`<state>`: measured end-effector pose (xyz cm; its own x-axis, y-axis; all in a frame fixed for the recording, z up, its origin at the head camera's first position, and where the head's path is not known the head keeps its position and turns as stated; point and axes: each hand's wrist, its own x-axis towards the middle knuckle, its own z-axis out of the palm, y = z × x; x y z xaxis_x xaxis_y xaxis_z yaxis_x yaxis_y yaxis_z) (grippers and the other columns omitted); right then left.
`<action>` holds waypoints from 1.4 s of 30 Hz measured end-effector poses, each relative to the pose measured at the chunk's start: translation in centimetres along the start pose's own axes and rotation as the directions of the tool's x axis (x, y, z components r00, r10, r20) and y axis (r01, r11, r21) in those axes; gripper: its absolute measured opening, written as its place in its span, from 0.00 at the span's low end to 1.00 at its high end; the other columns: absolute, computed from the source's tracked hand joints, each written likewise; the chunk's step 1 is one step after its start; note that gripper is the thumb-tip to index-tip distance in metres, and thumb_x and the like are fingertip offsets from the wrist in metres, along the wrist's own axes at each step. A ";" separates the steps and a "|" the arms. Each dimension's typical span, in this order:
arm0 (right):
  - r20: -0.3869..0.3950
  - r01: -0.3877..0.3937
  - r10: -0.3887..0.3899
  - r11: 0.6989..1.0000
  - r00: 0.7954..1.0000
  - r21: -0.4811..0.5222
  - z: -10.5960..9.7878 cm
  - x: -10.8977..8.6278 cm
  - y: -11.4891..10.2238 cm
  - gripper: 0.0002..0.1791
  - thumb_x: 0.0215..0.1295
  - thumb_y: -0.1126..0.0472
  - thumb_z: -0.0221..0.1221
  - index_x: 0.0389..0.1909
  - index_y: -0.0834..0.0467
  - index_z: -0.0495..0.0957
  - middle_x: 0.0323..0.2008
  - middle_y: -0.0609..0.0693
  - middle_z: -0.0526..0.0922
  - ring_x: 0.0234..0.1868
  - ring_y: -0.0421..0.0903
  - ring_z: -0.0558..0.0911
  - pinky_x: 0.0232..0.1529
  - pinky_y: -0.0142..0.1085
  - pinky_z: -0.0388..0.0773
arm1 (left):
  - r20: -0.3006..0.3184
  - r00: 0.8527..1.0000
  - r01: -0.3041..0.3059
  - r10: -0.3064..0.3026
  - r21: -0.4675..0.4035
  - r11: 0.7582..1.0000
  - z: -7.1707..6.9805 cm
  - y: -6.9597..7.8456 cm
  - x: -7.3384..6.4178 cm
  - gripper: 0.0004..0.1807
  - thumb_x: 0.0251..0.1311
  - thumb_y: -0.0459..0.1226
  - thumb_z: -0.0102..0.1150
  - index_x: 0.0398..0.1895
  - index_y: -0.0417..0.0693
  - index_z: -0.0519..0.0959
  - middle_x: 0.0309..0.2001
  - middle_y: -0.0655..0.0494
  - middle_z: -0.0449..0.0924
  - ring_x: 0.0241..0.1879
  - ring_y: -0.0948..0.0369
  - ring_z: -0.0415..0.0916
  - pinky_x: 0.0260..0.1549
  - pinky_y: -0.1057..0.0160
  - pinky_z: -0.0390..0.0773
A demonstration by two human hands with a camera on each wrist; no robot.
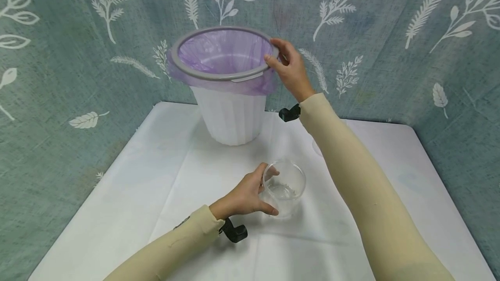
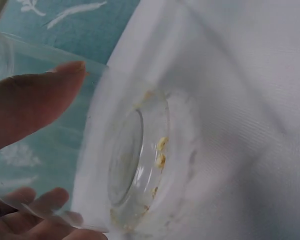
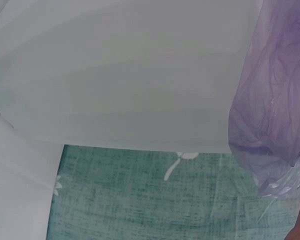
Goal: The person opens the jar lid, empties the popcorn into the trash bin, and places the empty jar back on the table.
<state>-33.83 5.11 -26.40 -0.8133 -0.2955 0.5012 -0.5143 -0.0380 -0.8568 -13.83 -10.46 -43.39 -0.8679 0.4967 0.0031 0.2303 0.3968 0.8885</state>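
A clear plastic cup (image 1: 287,185) is held by my left hand (image 1: 250,192), with thumb and fingers curled round its sides. Small yellowish crumbs (image 2: 161,160) cling around the cup's bottom in the left wrist view. At the back of the table, a white trash can (image 1: 234,116) with a grey rim (image 1: 226,76) carries a purple plastic bag (image 1: 230,49) as its liner, folded over the outside. My right hand (image 1: 291,66) pinches the right side of that rim; in the right wrist view only a sliver of the hand appears.
A white cloth covers the table (image 1: 156,177). Beside my right forearm shows the edge of a clear round object (image 1: 317,148), mostly hidden by the sleeve. A green curtain (image 1: 129,12) with white leaf prints hangs around the back and sides.
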 end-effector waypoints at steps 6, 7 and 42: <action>0.001 -0.009 0.009 1.000 1.000 -0.004 0.1 0.0 0.0 0.34 0.75 0.63 0.60 0.76 0.70 0.62 0.76 0.65 0.65 0.79 0.46 0.63 0.79 0.32 0.54 | 0.006 1.000 -0.007 0.007 0.011 1.000 0.5 -0.9 0.0 0.53 0.36 0.29 0.89 0.68 0.44 0.66 0.72 0.44 0.72 0.69 0.47 0.72 0.66 0.47 0.76; 0.002 -0.008 0.008 1.000 1.000 -0.003 0.1 0.0 0.0 0.33 0.75 0.63 0.60 0.76 0.70 0.62 0.76 0.65 0.65 0.79 0.47 0.63 0.79 0.32 0.54 | 0.008 1.000 -0.010 0.010 0.005 1.000 0.5 -0.9 0.0 0.53 0.36 0.28 0.89 0.68 0.43 0.65 0.72 0.43 0.72 0.69 0.47 0.72 0.67 0.46 0.75; 0.031 -0.135 0.138 0.988 0.990 -0.077 0.3 -1.4 2.7 0.39 0.84 0.48 0.48 0.86 0.52 0.42 0.85 0.49 0.48 0.82 0.41 0.55 0.75 0.27 0.58 | 0.055 0.997 -0.051 0.046 0.101 0.994 0.7 -2.7 0.4 0.58 0.34 0.33 0.91 0.71 0.40 0.64 0.72 0.43 0.73 0.70 0.47 0.72 0.68 0.45 0.72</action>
<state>-34.02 5.18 -29.42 -0.8675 -0.3272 0.3746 -0.4193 0.0759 -0.9047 -14.46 -10.79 -46.07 -0.8311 0.5558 0.0190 0.3179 0.4468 0.8363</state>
